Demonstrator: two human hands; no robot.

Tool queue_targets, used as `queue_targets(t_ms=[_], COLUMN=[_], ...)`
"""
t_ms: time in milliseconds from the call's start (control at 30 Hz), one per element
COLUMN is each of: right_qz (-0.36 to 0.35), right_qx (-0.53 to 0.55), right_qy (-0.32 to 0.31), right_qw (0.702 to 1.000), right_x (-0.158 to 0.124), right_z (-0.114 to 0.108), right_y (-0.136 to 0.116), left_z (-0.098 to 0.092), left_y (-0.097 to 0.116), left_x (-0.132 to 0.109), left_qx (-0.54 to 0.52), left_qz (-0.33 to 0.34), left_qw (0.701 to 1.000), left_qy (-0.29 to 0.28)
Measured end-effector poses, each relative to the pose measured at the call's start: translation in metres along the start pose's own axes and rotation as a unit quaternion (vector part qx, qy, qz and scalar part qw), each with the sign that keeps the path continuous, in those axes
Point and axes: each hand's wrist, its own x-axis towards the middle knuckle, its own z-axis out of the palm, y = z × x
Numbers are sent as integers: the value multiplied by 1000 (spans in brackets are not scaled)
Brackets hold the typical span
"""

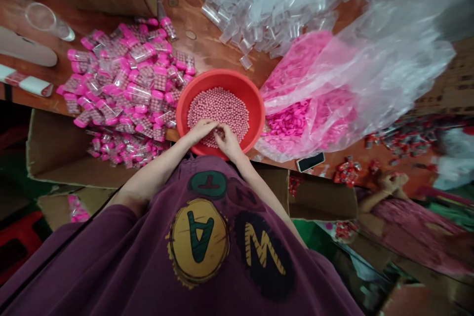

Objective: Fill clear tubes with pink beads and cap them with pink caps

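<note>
Both hands (226,142) press into pink beads (219,111) (fingertips seemingly buried).

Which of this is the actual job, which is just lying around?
Job:
left hand, right hand
pink pellets in red basin
filled pink-capped bottles
empty clear tubes
bagged pink caps

Lying around:
smartphone
cardboard box
red packets

- Left hand (201,131) rests on pink beads (222,113) in a red plastic basin (222,79)
- Right hand (228,142) has its fingers down among the beads, just beside the left
- Capped, bead-filled clear bottles (129,79) lie heaped left of the basin on the wooden table (207,44)
- Empty clear bottles (255,15) lie beyond the basin
- A plastic bag (388,74) of pink caps (287,118) lies to its right
</note>
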Motion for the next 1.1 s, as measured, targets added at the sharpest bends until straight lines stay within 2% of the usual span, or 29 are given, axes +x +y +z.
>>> queue_targets(t_ms=[133,433,600,833,1100], right_qz=[-9,5,34,15,17], right_qx=[6,49,71,101,72], right_qy=[-6,-31,-16,41,12], right_qw=[1000,998,997,994,997], right_x=[1,0,-2,-1,4], right_z=[3,2,6,16,24], right_y=[3,7,6,13,22], left_z=[-2,-1,0,-1,-1], left_y=[-5,-14,-10,-11,-11], left_x=[2,7,5,10,7], left_qx=[7,44,62,73,77], left_qz=[-1,11,-7,21,27], left_qw=[1000,999,998,997,997], left_qy=[6,-20,-23,7,9])
